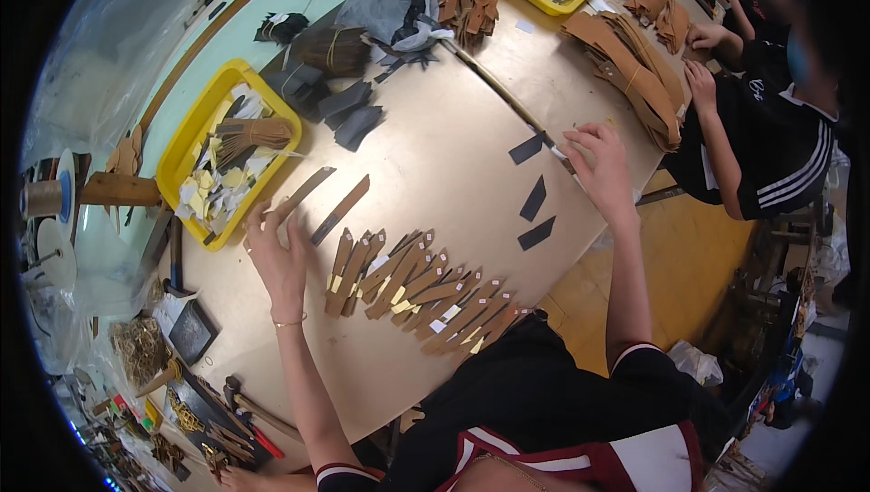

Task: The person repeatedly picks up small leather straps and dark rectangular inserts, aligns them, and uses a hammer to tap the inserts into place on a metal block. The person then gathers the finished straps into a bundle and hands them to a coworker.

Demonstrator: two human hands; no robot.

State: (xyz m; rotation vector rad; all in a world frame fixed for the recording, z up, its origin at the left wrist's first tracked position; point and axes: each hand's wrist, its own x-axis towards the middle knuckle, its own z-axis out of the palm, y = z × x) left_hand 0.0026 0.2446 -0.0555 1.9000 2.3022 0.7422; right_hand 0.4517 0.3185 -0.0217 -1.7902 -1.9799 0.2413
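My left hand (276, 252) pinches the near end of a long dark strip (306, 189) that lies on the tan table (435, 148). A second strip, brown, (341, 209) lies just right of it. My right hand (600, 161) reaches to the table's right edge, fingers spread over a small dark piece (527, 148); whether it grips anything I cannot tell. Two more dark pieces (535, 216) lie below it. A fanned row of brown leather strips (417, 288) with small pale tags lies in front of me.
A yellow tray (186, 143) of paper scraps and brown strips stands left. Dark grey pieces (349, 111) and a plastic bag (394, 3) lie at the back. Another person (770, 139) sits right beside stacked brown straps (634, 66). Tools (217, 401) lie near left.
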